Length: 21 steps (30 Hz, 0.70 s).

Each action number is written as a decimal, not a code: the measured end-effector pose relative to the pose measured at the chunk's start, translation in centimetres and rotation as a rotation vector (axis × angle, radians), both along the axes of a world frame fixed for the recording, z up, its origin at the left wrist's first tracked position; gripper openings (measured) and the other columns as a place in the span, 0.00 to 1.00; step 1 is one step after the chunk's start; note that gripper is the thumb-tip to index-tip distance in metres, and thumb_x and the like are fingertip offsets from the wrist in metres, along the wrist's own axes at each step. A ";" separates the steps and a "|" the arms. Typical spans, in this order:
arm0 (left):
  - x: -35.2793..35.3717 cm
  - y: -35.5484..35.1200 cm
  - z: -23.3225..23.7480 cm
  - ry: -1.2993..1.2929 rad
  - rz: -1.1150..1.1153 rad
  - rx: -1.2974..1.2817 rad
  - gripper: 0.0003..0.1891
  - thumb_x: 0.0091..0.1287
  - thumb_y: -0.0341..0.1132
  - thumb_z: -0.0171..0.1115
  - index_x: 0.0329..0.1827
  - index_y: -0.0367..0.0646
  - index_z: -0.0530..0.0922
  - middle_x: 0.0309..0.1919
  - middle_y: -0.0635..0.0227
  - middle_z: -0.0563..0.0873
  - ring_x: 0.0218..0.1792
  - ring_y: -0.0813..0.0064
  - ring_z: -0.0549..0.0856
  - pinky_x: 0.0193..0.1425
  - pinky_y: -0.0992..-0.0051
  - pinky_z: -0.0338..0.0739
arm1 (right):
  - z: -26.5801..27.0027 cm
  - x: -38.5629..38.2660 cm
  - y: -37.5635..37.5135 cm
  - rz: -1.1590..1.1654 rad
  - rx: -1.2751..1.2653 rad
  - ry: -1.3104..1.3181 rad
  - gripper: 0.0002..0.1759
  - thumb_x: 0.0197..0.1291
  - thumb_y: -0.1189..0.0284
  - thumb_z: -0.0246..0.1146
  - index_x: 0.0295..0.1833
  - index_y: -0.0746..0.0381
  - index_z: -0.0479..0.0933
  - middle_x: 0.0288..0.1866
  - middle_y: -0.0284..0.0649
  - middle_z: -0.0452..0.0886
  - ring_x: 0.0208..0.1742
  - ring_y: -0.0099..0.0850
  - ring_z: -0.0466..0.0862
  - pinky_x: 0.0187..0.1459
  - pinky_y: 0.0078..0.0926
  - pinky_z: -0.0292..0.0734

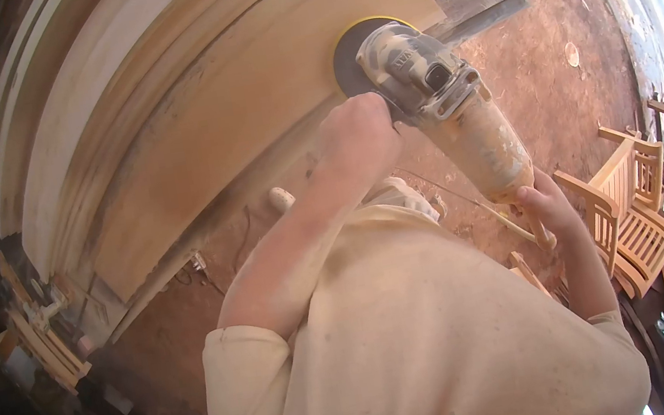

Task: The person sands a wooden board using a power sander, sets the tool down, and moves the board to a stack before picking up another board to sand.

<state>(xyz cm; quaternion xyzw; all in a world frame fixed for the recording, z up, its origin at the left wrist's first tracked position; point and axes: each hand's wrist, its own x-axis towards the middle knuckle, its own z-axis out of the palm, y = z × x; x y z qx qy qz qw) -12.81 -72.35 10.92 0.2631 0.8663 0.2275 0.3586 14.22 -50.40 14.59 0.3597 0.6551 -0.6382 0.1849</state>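
Note:
A dust-covered angle grinder with a round sanding disc rests against a long pale wooden board. My left hand is closed around the side handle just behind the grinder's head. My right hand grips the rear end of the grinder's body. The disc lies flat on the board near its far end. My cream sleeves and shirt fill the lower middle of the view.
More planks are stacked beside the board on the left. Reddish dirt ground lies beyond. Slatted wooden chairs stand at the right, and wooden furniture parts at the lower left. A thin cord trails below the grinder.

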 end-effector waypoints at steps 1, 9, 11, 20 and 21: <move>-0.1 0.0 0.0 0.036 -0.006 0.012 0.07 0.58 0.31 0.68 0.35 0.37 0.89 0.37 0.48 0.91 0.44 0.48 0.91 0.51 0.55 0.85 | -0.1 0.0 -0.4 -0.020 0.017 0.029 0.49 0.60 0.43 0.71 0.74 0.69 0.68 0.52 0.36 0.82 0.47 0.24 0.80 0.48 0.26 0.77; -2.2 1.0 0.7 0.061 -0.116 0.066 0.11 0.60 0.30 0.67 0.44 0.37 0.89 0.43 0.50 0.92 0.50 0.49 0.91 0.55 0.57 0.86 | -0.1 0.6 -2.3 -0.105 0.028 -0.038 0.38 0.64 0.46 0.67 0.65 0.67 0.75 0.47 0.35 0.82 0.42 0.24 0.80 0.45 0.26 0.76; -2.8 2.1 0.3 0.054 -0.131 0.095 0.12 0.61 0.30 0.67 0.45 0.37 0.89 0.44 0.50 0.92 0.50 0.50 0.92 0.56 0.57 0.87 | 0.1 0.0 -2.9 -0.132 0.125 -0.041 0.34 0.68 0.45 0.62 0.62 0.65 0.76 0.40 0.38 0.81 0.37 0.29 0.80 0.38 0.28 0.76; -3.5 4.8 0.1 0.120 -0.151 0.099 0.12 0.63 0.31 0.66 0.47 0.42 0.90 0.46 0.56 0.94 0.51 0.59 0.93 0.54 0.64 0.88 | -1.1 0.7 -4.7 -0.327 0.162 -0.119 0.29 0.75 0.49 0.55 0.61 0.64 0.75 0.38 0.41 0.81 0.34 0.31 0.81 0.36 0.30 0.78; -3.5 4.6 0.2 0.141 -0.162 0.109 0.12 0.63 0.31 0.66 0.48 0.43 0.90 0.46 0.57 0.94 0.50 0.60 0.93 0.54 0.64 0.88 | -1.3 0.9 -4.8 -0.295 0.142 -0.126 0.29 0.75 0.49 0.55 0.61 0.64 0.75 0.38 0.41 0.81 0.34 0.31 0.81 0.36 0.30 0.78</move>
